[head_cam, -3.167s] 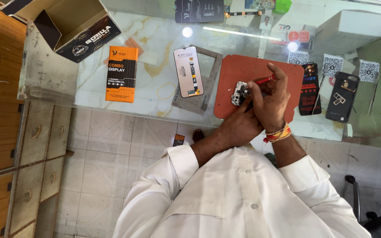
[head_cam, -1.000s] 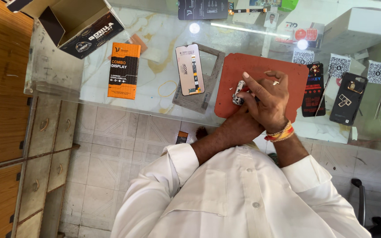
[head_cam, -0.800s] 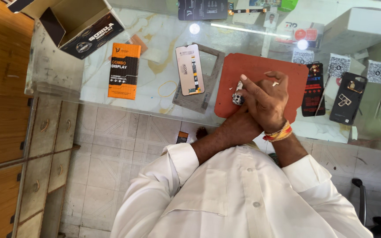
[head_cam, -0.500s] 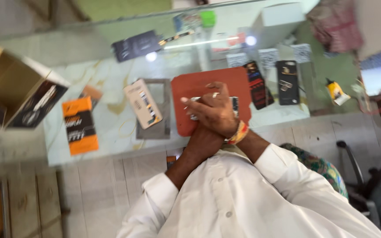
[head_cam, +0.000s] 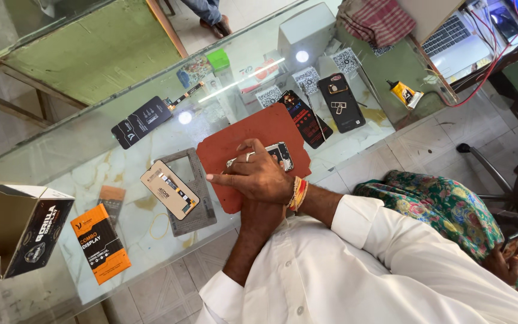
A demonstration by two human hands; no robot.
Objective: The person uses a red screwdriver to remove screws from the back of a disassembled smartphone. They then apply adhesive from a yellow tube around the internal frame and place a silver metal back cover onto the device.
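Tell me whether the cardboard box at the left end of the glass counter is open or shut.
Open. The black and tan cardboard box lies on its side on the glass counter, its flaps spread and its bare brown inside showing; what it holds cannot be told.

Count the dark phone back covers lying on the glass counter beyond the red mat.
2: a patterned dark cover just past the red mat, and a black cover beside it, farther along. The right hand may hide others.
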